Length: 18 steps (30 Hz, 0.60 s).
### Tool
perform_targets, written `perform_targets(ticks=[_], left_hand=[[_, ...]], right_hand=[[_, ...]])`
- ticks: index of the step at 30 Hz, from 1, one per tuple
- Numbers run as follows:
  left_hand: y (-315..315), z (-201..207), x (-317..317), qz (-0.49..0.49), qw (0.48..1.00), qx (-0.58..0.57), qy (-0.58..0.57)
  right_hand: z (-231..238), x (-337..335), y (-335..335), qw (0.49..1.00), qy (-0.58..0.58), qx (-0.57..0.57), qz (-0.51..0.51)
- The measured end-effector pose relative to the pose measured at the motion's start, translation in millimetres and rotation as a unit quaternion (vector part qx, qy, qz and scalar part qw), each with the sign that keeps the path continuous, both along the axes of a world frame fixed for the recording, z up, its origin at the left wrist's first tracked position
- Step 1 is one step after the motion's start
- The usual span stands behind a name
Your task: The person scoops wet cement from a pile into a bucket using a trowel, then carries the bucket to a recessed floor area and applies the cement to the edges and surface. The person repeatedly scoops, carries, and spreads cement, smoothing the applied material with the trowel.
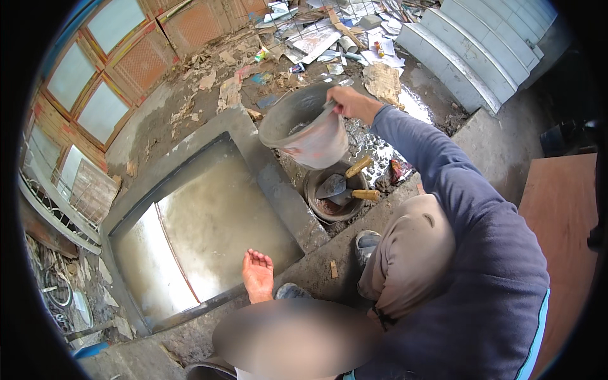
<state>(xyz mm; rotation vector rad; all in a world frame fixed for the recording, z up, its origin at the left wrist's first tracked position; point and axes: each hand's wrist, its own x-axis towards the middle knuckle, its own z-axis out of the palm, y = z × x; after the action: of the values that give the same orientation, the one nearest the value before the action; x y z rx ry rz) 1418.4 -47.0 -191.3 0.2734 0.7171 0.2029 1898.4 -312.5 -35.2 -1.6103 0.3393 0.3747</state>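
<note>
My right hand grips the rim of a cement-stained whitish bucket. The bucket is tilted, its mouth toward the far left, with grey residue on its inner wall. Just below it, a smaller dark bucket holds two trowels with wooden handles; one trowel blade shows plainly. Palm up and fingers loosely apart, my left hand holds nothing. It hovers by the near edge of a concrete basin filled with murky water.
Wet, muddy ground with a red wrapper lies right of the buckets. Paper and wood rubble covers the back, beside grey stepped sheets. Wooden window frames lean at the far left. A brown board stands at the right.
</note>
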Motion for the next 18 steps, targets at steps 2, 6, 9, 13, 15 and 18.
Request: perform_targets(ticks=[2,6,9,13,15,18], left_hand=[[-5.3,-3.8,-4.5,0.009,0.999,-0.032,0.029],[-7.5,-3.0,-17.3,0.000,0.999,-0.034,0.023],[-5.5,0.2,-24.6,0.011,1.000,-0.028,0.006],[-7.2,3.2,-27.0,0.012,0.999,-0.046,0.013],[-9.3,6.0,-30.0,0.010,0.999,-0.047,0.020],[-11.4,12.7,-43.9,0.030,0.999,-0.035,0.025]], right_hand=[[-9.7,10.8,-13.3,0.995,0.058,-0.010,0.077],[-22.6,42.4,-37.7,0.997,0.031,-0.032,0.069],[-31.9,55.1,-41.8,0.998,0.053,0.001,-0.015],[-48.5,56.1,-33.2,0.986,0.152,0.011,0.072],[-57.1,56.2,-27.6,0.994,0.094,0.038,-0.050],[-66.8,58.7,-21.7,0.979,0.083,0.088,-0.162]])
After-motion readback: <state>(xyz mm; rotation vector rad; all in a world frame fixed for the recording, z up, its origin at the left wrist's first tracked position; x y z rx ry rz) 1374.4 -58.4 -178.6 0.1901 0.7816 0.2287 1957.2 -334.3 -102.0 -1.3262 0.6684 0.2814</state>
